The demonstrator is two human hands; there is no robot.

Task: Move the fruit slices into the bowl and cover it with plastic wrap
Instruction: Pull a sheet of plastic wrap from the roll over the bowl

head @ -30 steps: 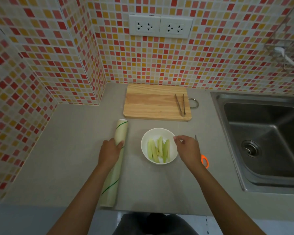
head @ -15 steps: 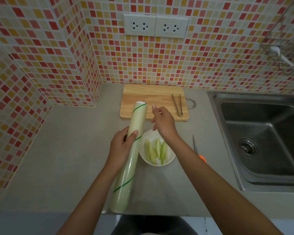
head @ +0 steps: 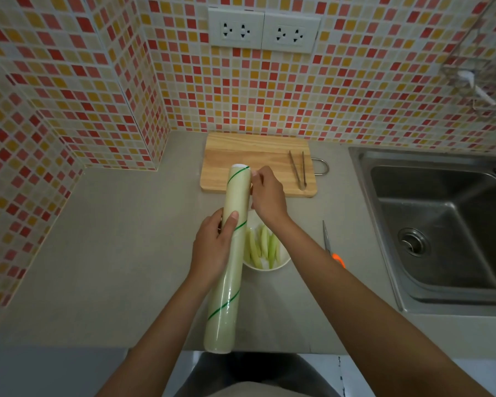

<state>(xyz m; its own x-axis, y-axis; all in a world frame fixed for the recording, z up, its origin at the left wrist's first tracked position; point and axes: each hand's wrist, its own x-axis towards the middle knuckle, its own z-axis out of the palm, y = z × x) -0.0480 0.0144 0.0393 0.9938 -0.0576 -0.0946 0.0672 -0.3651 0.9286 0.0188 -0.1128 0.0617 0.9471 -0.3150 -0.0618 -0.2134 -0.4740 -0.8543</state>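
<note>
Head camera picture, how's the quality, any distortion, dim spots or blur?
Head view: wide-angle bending curves the tiled wall and the sink edges; light is dim and even, corners darker; the plastic wrap roll, bowl and both hands look sharp; no strong glare.

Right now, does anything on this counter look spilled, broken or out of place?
Nothing stands out. The fruit slices lie inside the white bowl, none spilled. The tongs rest on the cutting board, and the scissors lie flat beside the bowl. Both hands are on the plastic wrap roll.
</note>
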